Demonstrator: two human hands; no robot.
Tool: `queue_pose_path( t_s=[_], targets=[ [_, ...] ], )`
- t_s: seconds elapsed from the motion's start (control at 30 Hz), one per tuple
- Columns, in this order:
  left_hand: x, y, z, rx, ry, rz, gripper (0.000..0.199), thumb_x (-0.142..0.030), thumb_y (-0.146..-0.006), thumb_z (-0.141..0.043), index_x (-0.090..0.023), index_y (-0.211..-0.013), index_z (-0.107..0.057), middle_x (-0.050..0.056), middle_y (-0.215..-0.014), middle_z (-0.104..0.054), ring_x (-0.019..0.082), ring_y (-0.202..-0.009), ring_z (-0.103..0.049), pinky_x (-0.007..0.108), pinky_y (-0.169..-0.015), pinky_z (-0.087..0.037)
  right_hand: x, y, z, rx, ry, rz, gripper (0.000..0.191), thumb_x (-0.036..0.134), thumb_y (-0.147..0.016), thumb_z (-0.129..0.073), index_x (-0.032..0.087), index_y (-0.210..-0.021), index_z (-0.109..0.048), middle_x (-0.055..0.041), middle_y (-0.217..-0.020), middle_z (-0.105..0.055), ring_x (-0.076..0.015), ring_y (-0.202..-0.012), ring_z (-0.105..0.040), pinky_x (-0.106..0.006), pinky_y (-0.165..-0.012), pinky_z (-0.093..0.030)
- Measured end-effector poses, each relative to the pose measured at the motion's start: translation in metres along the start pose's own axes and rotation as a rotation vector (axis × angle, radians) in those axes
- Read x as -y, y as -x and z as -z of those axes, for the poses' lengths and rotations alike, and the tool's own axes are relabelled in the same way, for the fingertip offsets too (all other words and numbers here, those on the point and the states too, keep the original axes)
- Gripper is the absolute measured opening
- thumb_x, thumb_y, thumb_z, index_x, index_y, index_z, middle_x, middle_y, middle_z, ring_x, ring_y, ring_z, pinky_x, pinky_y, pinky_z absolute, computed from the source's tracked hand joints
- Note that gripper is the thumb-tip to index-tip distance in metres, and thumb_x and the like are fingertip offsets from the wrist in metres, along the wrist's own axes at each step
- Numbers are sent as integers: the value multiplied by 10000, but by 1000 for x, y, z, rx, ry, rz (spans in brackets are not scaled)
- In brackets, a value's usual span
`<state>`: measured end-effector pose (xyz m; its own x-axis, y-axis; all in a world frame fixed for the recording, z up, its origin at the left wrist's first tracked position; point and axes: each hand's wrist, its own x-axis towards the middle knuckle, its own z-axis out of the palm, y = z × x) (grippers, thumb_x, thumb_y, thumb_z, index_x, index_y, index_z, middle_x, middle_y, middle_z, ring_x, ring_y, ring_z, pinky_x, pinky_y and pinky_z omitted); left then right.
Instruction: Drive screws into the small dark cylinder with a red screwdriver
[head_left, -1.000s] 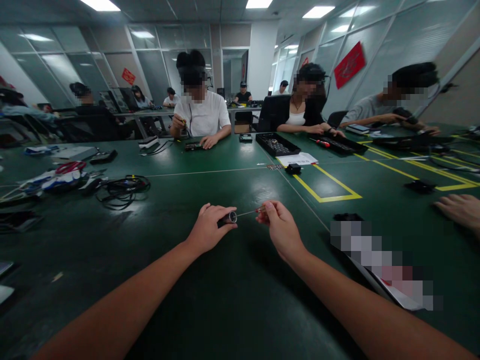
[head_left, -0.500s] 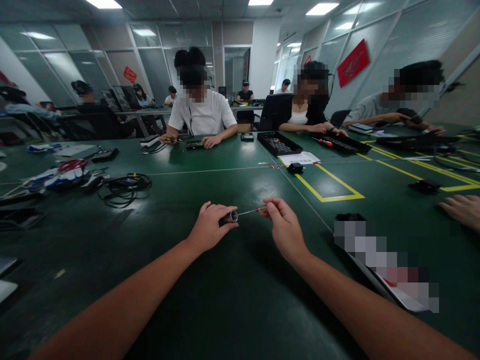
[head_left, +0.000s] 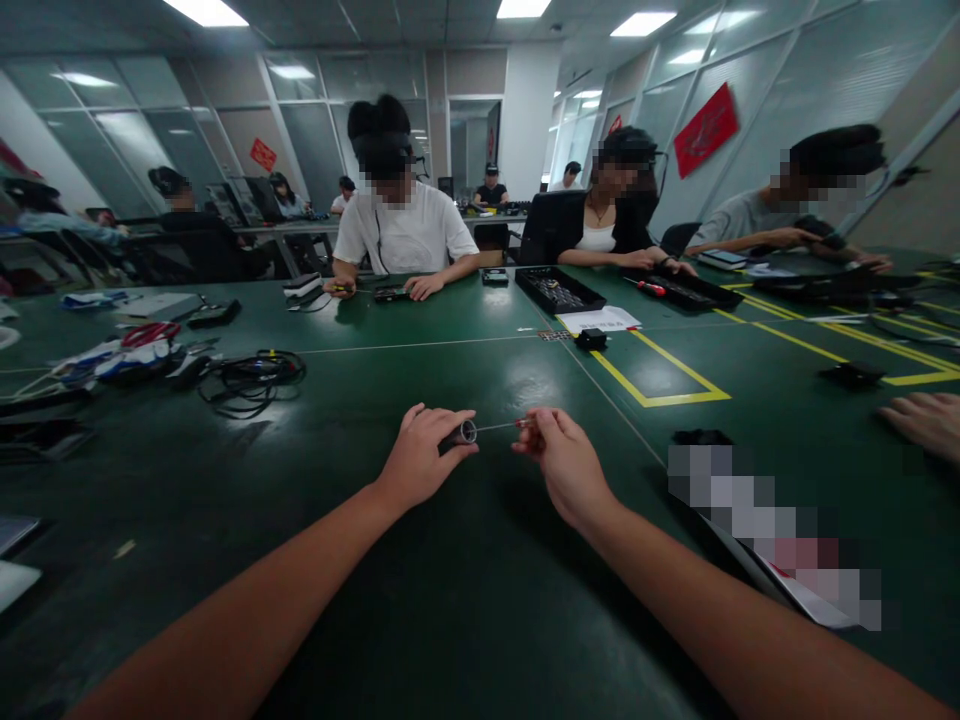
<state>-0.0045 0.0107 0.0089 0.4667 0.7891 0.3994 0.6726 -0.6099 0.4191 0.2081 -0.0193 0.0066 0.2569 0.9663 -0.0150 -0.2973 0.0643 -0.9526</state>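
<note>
Head view: a long green bench [head_left: 225,560] fills the lower part and stretches away from the wearer. Across it sit a person in a white shirt [head_left: 405,235], a person in a black jacket [head_left: 574,238] and, farther right, a person in grey [head_left: 739,218]. Yellow tape [head_left: 686,400] marks an outline right of centre. Beyond that lies a black tray [head_left: 561,292] with small parts in it. Near the wearer's right forearm is a flat item [head_left: 757,520], mostly blurred out. A tangle of black cables [head_left: 251,382] lies on the left. At the right edge, another person's hand [head_left: 924,425] rests on the bench.

Centre front, above the bench, the left hand [head_left: 426,455] has its thumb and fingers closed around a dark cylinder [head_left: 454,436], its open round end facing right. The right hand [head_left: 564,455] pinches the handle of a thin screwdriver [head_left: 495,428] between thumb and fingers. A black block [head_left: 591,340] sits well beyond them. Slimmest of all, the screwdriver's shaft points left to the cylinder's open end; how far it goes in, I cannot tell.
</note>
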Motion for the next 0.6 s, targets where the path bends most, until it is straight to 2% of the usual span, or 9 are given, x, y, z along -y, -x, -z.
queue_pose_path(
  t_s=[0.07,0.1,0.2,0.37,0.5,0.6],
  targets=[
    [3,-1,1,-2,-20,5,419,-321,-949,-657,-276,-1363,-614,54,-1252,-692,250,-1221,-595,568,-1194,-245,1,-2,1,-21,-124,-141,276,465,-819,-721,212,-762,-628,16,-623,-587,-153,-570,-550,-355,-640,-536],
    [4,-1,1,18,-26,20,416,-315,-952,-651,-275,-1365,-614,57,-1251,-691,253,-1223,-593,576,-1189,-251,2,-3,2,-40,-151,-160,276,455,-813,-728,212,-741,-618,20,-602,-575,-148,-556,-540,-347,-629,-539],
    [8,-2,1,84,-20,68,399,-335,-956,-639,-269,-1349,-627,65,-1227,-695,264,-1205,-601,604,-1177,-257,4,-4,3,-99,-125,-48,254,442,-806,-738,223,-766,-617,23,-627,-597,-145,-575,-547,-324,-620,-540],
    [7,0,1,117,-24,56,452,-362,-953,-637,-268,-1392,-590,59,-1189,-696,270,-1182,-601,620,-1179,-241,2,-2,1,-130,66,100,249,475,-834,-679,230,-831,-633,8,-707,-641,-160,-634,-580,-313,-593,-508],
    [4,-1,4,131,25,79,499,-355,-974,-590,-245,-1456,-525,71,-1147,-684,257,-1092,-621,507,-1051,-447,2,-2,2,-134,118,116,265,494,-842,-657,230,-845,-640,-4,-728,-656,-165,-644,-587,-314,-593,-492],
    [1,-3,8,110,48,113,438,-353,-987,-556,-208,-1400,-565,93,-1179,-665,259,-1083,-623,435,-956,-510,5,-2,3,-124,94,118,274,503,-834,-666,230,-858,-645,-5,-746,-665,-163,-649,-591,-311,-600,-495]
  ],
)
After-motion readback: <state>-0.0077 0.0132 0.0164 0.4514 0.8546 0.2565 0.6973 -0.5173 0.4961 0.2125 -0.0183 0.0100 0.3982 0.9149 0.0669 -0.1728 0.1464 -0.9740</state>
